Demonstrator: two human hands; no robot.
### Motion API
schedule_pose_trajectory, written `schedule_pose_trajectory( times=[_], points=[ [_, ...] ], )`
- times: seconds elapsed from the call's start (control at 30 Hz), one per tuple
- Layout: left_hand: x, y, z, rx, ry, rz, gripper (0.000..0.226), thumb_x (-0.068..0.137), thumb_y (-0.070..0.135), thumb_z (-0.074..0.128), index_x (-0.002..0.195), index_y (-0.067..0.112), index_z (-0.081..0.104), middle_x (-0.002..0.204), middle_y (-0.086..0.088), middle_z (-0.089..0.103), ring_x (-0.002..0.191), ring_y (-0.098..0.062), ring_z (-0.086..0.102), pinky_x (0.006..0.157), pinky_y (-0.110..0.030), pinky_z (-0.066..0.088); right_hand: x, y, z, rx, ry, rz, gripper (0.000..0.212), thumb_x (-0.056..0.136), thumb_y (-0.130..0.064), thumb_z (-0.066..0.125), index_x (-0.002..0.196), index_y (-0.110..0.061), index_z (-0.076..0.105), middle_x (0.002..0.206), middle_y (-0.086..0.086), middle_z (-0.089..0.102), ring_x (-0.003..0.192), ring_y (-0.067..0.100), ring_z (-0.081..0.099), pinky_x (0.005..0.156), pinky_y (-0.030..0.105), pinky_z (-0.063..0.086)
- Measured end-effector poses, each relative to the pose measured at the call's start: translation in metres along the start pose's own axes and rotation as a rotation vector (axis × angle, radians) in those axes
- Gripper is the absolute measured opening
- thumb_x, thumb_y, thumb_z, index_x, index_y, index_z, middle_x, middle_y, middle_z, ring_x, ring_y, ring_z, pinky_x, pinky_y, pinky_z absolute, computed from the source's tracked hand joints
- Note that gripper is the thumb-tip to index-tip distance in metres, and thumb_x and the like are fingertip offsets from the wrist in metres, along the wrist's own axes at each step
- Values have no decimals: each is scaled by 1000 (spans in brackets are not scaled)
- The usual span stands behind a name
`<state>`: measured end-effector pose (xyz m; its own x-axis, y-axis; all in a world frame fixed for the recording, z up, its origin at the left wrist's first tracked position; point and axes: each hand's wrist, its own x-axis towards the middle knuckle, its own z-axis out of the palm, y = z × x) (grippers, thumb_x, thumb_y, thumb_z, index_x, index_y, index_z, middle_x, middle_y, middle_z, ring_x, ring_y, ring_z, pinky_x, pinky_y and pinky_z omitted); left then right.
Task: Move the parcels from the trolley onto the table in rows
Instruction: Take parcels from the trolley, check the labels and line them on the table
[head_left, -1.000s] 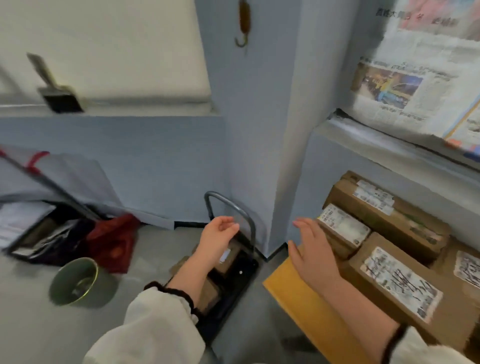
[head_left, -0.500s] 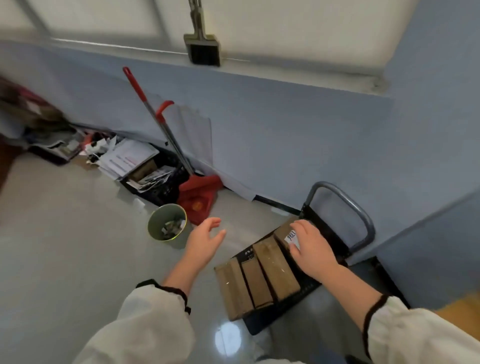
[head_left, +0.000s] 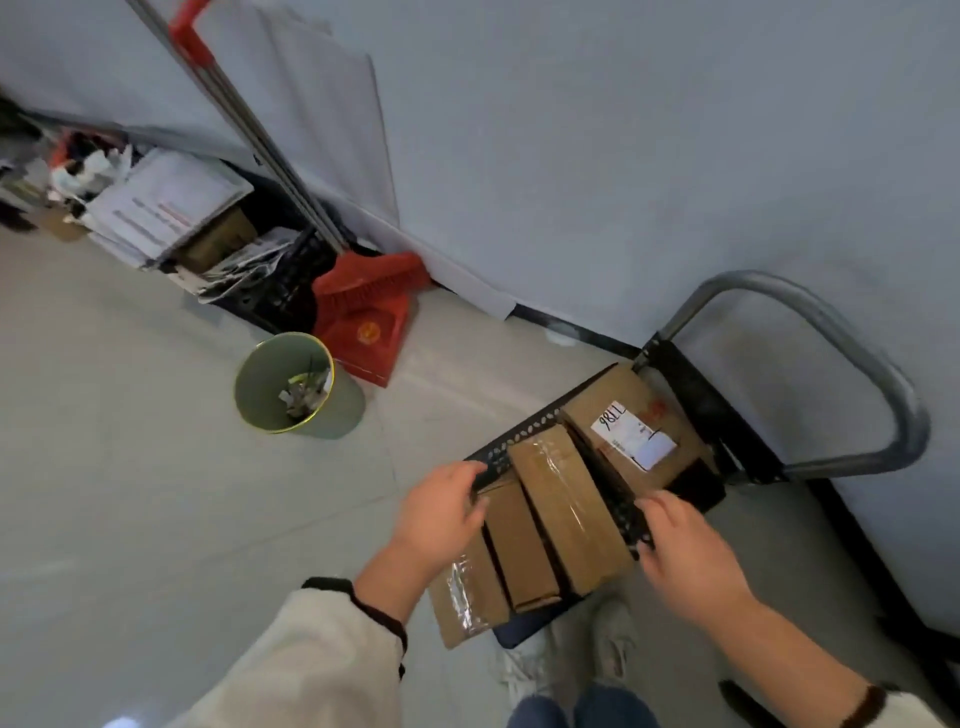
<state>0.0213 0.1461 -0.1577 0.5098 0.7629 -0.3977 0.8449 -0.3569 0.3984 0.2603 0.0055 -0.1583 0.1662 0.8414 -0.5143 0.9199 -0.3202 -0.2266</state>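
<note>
Head view: trolley (head_left: 696, 400) by wall, deck mostly hidden under parcels (head_left: 566, 514). 3 long ones lie side by side, overhanging near edge; labelled parcel (head_left: 597, 408) sits at handle end, label text too blurred to read in full. L hand (head_left: 441, 512) at left edge, thumb & fingers pinching end of black perforated strip (head_left: 519, 436). R hand (head_left: 685, 551) at right edge, fingertips blurred, can't tell if gripping. Bin (head_left: 260, 384) well apart on floor.
</note>
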Motion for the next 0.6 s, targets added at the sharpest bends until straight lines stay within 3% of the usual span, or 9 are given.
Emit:
schedule_pose_trajectory(
  times=[0.2,0.27,0.37,0.4,0.47,0.53,0.6],
  points=[
    [95,-10,125,225,-129,148,53,92,29,48,141,23,30,148,0,33,128,-23,38,99,-40,42,45,63,139,244,-145,242,58,93,-40,45,141,-13,27,143,4,30,127,18,37,103,24,31],
    [118,-14,155,271,-111,175,67,91,30,51,147,23,16,155,0,19,136,-25,28,104,-42,39,57,74,175,476,-166,353,68,89,-39,56,142,-8,27,144,10,34,127,21,38,103,25,30],
    [144,-20,180,350,-111,204,79,91,37,50,149,25,-3,159,-1,2,142,-29,14,110,-46,31,69,73,204,938,-214,542,80,79,-34,71,143,-12,26,131,3,45,121,21,45,98,32,37],
    [151,-22,185,371,-121,209,81,91,39,49,149,25,-6,159,-2,-1,143,-31,11,111,-47,29,72,70,210,1114,-246,611,74,78,-30,73,138,-17,31,117,-2,49,111,19,51,92,32,43],
    [160,-25,193,399,-151,199,84,90,42,50,148,25,-9,159,-5,-3,143,-33,9,111,-48,27,75,66,221,1430,-298,718,42,79,-22,72,111,-25,44,98,-6,54,93,18,58,78,30,49],
    [165,-25,198,408,-194,175,87,88,43,53,148,27,-8,158,-8,-2,143,-35,11,112,-49,27,76,65,231,1598,-323,755,25,82,-18,68,96,-23,48,99,-1,58,90,18,60,80,31,50],
    [166,-24,199,397,-210,162,89,86,41,56,148,28,-6,157,-11,4,139,-37,18,109,-47,31,76,62,235,1663,-301,777,26,84,-15,66,102,-18,48,103,4,59,90,18,60,83,32,49]
  ],
)
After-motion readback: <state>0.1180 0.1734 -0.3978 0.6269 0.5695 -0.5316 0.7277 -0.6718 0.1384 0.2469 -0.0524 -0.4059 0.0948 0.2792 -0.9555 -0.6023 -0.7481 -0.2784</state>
